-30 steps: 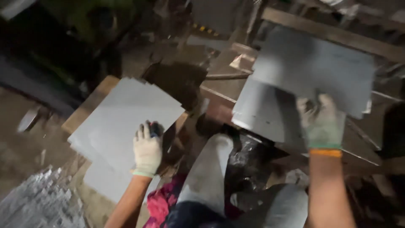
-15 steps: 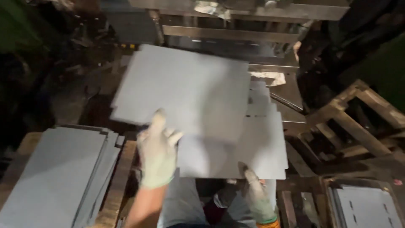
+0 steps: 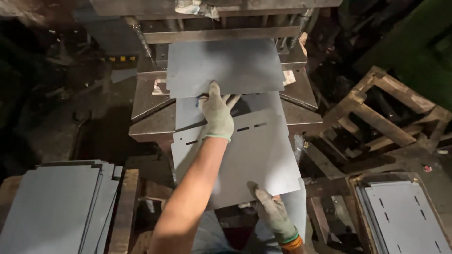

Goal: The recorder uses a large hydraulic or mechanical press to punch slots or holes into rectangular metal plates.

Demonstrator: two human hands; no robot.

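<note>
Blank sheet lies flat on press bed, directly fwd of operator, long axis running left-right. Left hand, fingers spread, presses flat on its near edge, so it is the nearer hand. Slotted sheet sits below, tilted toward operator; right hand pinches its near edge.

Containers: crate at right holds slotted sheets. Plain sheet stack rests at left, on wood.
</note>
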